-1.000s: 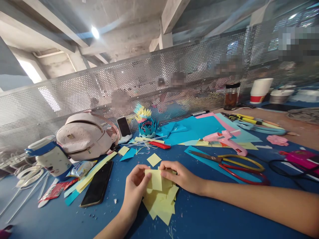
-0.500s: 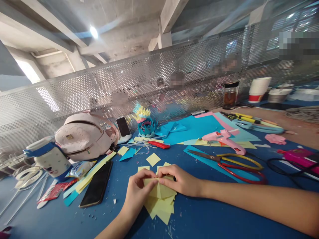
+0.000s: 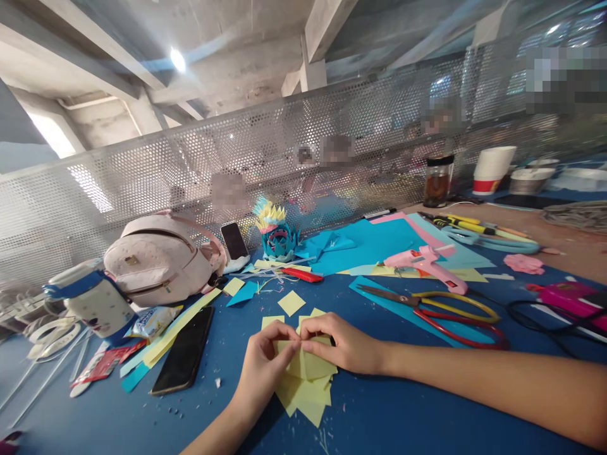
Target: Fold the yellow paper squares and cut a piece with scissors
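Note:
Between my two hands is a creased yellow paper square (image 3: 317,365), pinched along its upper edge. My left hand (image 3: 269,354) is closed on its left side, thumb against the fingers. From the right, my right hand (image 3: 334,344) pinches the same edge, and the two thumb tips nearly meet. Beneath lies a loose pile of yellow paper squares (image 3: 310,404) on the blue table. One more yellow square (image 3: 291,303) lies just beyond my hands.
Scissors (image 3: 427,309) and a pink glue gun (image 3: 427,262) lie to the right. A black phone (image 3: 183,354), a white-and-blue cup (image 3: 95,303) and a pink backpack (image 3: 161,259) are on the left. Behind stand a folded-paper model (image 3: 277,237), a red cutter (image 3: 302,275) and blue paper sheets (image 3: 379,243).
Both hands keep almost the same place and grip. The yellow square between them has shifted or tilted very slightly; the things around stay where they were.

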